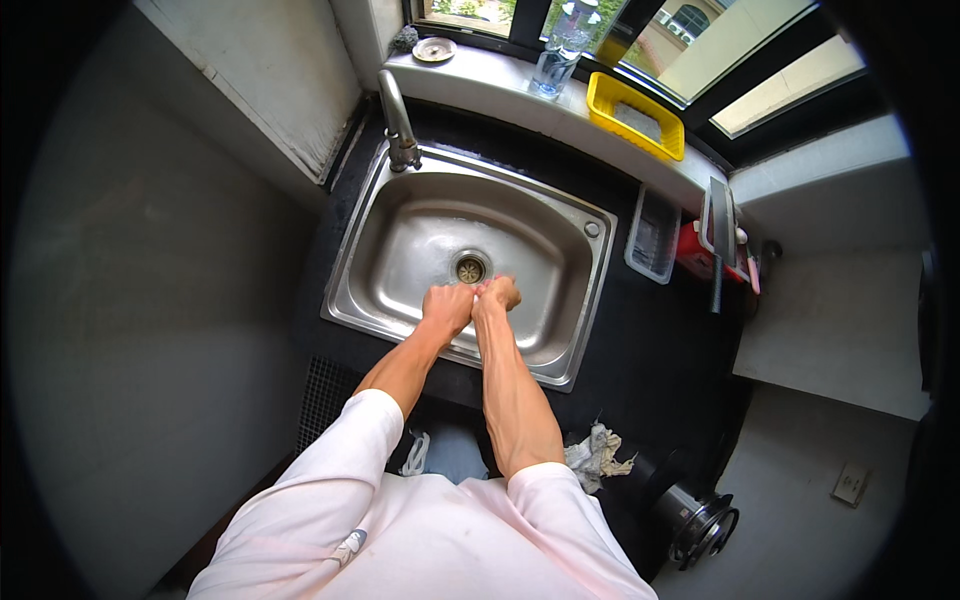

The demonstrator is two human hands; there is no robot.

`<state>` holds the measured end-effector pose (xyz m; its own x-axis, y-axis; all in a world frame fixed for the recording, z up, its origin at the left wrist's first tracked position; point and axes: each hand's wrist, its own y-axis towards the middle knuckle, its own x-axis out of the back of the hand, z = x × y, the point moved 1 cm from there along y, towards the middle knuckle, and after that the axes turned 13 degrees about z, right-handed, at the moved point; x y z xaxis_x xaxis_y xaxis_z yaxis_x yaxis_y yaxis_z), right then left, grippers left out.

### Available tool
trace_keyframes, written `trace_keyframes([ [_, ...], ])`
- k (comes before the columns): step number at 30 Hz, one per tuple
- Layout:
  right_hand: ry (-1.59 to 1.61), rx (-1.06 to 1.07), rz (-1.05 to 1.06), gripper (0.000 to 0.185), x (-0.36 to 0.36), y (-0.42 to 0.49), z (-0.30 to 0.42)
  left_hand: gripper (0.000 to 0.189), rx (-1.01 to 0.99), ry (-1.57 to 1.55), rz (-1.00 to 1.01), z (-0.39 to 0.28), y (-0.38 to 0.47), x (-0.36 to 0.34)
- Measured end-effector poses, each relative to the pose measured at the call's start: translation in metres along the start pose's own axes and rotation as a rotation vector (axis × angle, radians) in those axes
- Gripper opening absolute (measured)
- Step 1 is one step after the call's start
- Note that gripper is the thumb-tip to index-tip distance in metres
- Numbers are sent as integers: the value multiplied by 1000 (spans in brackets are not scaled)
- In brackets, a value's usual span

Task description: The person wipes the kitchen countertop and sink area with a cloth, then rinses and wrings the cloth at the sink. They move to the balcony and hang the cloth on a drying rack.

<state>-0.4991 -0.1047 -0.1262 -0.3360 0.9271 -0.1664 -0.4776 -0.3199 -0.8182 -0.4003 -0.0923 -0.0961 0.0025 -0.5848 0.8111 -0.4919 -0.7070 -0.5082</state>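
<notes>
My left hand (448,306) and my right hand (501,292) meet over the near part of a stainless steel sink (420,217), just on the near side of the drain strainer (470,268). Both are closed around something small and pinkish-white (480,294), mostly hidden by the fingers; what it is I cannot tell, perhaps a wet cloth. A metal faucet (399,124) stands at the sink's far left corner, with no water seen running from it.
On the windowsill are a clear plastic bottle (556,67), a yellow basket (636,116) and a small dish (434,50). Right of the sink lie a clear plastic tray (654,234) and a cleaver (721,225) at a red holder (696,251). Rags (596,457) and a metal pot (697,517) are nearer.
</notes>
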Motion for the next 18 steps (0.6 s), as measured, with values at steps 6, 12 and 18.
trace_keyframes([
  [6, -132, -160, 407, 41, 24, 13, -7, 35, 133, -135, -21, 12, 0, -1],
  [12, -718, -34, 922, 49, 30, -11, 25, 49, 90, -274, -96, 23, -22, 48],
  [18, -214, -83, 1230, 37, 11, -39, 42, 52, -64, -1459, 408, 34, -75, 79],
])
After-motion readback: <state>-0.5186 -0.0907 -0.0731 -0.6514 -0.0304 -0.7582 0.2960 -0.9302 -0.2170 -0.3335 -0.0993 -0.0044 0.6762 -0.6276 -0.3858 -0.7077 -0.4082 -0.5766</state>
